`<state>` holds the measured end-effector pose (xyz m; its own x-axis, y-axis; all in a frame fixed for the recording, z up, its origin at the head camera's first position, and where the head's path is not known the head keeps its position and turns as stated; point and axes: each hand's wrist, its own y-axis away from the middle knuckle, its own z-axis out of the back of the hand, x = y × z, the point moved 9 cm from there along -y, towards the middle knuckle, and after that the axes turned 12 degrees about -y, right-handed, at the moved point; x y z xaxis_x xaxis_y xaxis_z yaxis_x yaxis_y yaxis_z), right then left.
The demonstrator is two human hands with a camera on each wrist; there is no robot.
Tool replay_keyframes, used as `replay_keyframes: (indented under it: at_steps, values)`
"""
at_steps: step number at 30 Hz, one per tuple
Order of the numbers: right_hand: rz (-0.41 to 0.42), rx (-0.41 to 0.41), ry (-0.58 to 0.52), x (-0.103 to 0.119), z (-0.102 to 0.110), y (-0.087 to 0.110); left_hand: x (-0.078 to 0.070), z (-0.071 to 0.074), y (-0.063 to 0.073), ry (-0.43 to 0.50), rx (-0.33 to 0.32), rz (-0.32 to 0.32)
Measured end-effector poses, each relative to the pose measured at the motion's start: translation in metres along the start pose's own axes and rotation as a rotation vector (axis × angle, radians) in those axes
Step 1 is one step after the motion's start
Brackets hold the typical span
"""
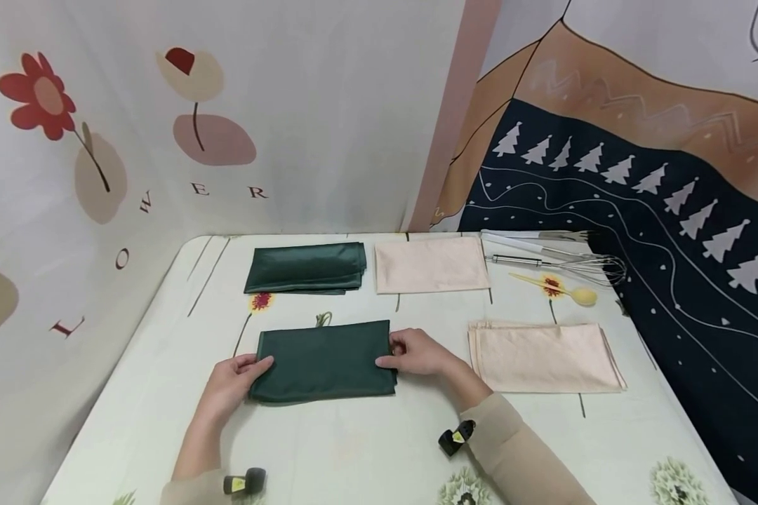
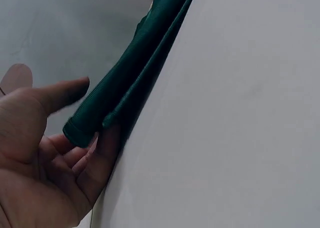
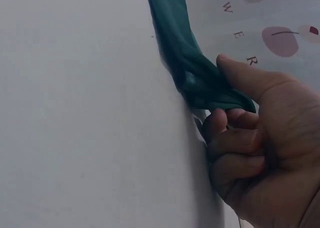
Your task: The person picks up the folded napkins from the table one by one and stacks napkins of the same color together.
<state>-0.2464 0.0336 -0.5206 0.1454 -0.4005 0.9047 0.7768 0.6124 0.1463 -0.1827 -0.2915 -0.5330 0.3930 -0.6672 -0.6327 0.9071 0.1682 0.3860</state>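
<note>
Toward the middle of the table (image 1: 354,449), left of centre, a dark green folded cloth (image 1: 328,361) lies lengthwise between 2 hands, its long sides running roughly along the table's far edge. At its left end, the left hand (image 1: 230,382) holds it, with the fingers curled beneath the layers and the thumb over the top; the left wrist view shows the thumb tip right by the fabric, but how firmly it presses cannot be told. At the other end, the right hand (image 1: 420,351) pinches the cloth between its thumb above and bent fingers below. Each beige sleeve (image 1: 521,445) has a small black device near its cuff.

Beyond the held cloth, near the table's far edge, another green cloth (image 1: 306,268) lies folded, just beside a pale pink cloth (image 1: 429,266) on its right. Nearer the table's right edge, past the right hand, rests another pink cloth (image 1: 543,358), folded with its layers slightly uneven.

By the far right corner lie 2 white-handled utensils (image 1: 512,243), a wire whisk (image 1: 556,264) and a yellow spoon (image 1: 584,296). Behind the far edge hang a pale flower-printed curtain (image 1: 335,126) and, to the right, a dark tree-printed fabric (image 1: 638,203).
</note>
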Motion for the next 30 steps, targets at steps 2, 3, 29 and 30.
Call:
replay_keyframes:
  at_steps: [2,3,29,30]
  values:
    - [0.024,0.011,0.054,0.005,-0.002,0.003,-0.004,-0.005,0.002,0.037,0.043,-0.040]
    - [0.028,0.018,0.069,0.007,-0.004,0.004,-0.006,-0.008,0.003,0.061,0.064,-0.058]
    - [-0.009,-0.295,-0.498,-0.001,0.004,0.010,-0.014,-0.005,0.005,0.296,-0.021,-0.083]
    - [-0.019,-0.306,-0.516,-0.002,0.005,0.009,-0.016,-0.004,0.005,0.299,-0.023,-0.083]
